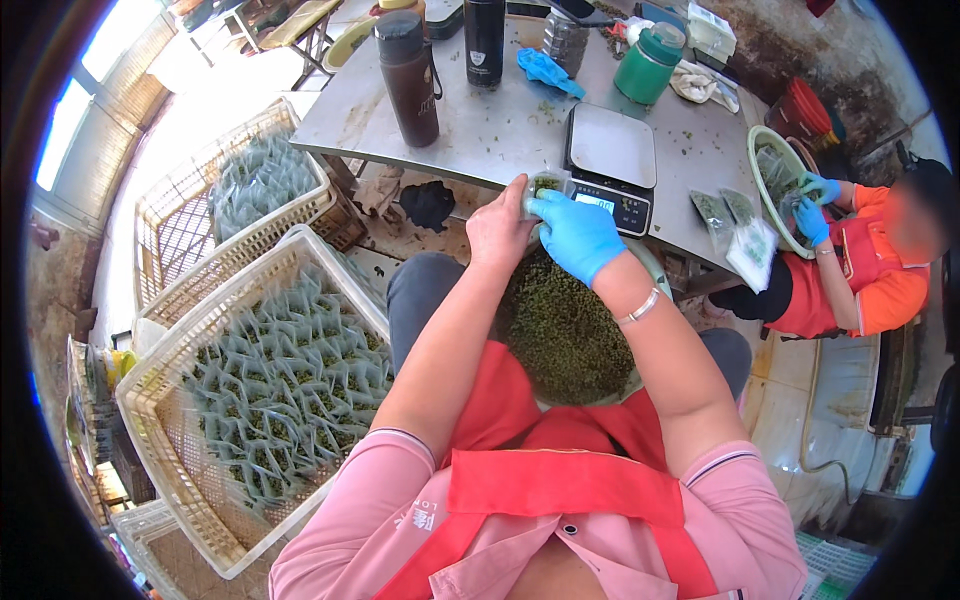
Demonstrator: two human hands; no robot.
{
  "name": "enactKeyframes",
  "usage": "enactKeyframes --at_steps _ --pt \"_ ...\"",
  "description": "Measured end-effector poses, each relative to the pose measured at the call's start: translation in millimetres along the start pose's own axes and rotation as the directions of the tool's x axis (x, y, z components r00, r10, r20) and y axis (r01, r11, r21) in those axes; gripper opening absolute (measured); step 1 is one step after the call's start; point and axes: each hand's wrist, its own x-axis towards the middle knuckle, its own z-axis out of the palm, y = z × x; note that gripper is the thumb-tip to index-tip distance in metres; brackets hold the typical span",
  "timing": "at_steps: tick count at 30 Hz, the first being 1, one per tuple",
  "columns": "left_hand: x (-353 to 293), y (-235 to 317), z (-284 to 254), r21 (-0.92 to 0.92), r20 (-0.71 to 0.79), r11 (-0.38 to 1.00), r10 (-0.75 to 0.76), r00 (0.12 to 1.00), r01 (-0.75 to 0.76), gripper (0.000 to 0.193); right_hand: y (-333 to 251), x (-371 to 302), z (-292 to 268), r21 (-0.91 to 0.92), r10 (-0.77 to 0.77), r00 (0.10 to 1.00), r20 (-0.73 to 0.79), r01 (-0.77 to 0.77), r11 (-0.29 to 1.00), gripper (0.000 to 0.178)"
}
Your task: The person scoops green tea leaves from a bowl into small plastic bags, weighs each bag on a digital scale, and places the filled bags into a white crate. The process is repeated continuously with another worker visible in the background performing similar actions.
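A small clear plastic bag [547,183] with green bits inside is held up at the near edge of the table, just left of a digital scale [611,148]. My bare left hand [497,226] closes on its left side. My right hand [578,234], in a blue glove, pinches its lower right part; the fingertips partly cover the bag. Below my hands, between my knees, a round basin holds a heap of small green berry-like bits [565,325]. My forearms hide parts of the basin.
To my left stands a plastic crate [160,412] packed with filled bags, with another crate [165,235] behind it. The metal table [480,130] bears a brown flask [407,85], a black bottle [485,40] and a green jar [650,65]. At right, a co-worker in blue gloves [812,220] handles bags over a basin [757,165].
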Motion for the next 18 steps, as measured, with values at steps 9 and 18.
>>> enactKeyframes --at_steps 9,18 --pt "2.5 -4.4 8.2 -0.001 -0.037 0.987 0.163 0.986 -0.163 0.051 5.5 14.5 28.9 -0.020 0.209 0.969 0.129 -0.208 0.978 0.025" --pt "7.6 0.2 0.6 -0.272 0.026 0.952 -0.137 0.990 0.139 0.052 43.6 -90.2 -47.6 0.931 0.357 0.926 -0.126 -0.013 0.365 0.044"
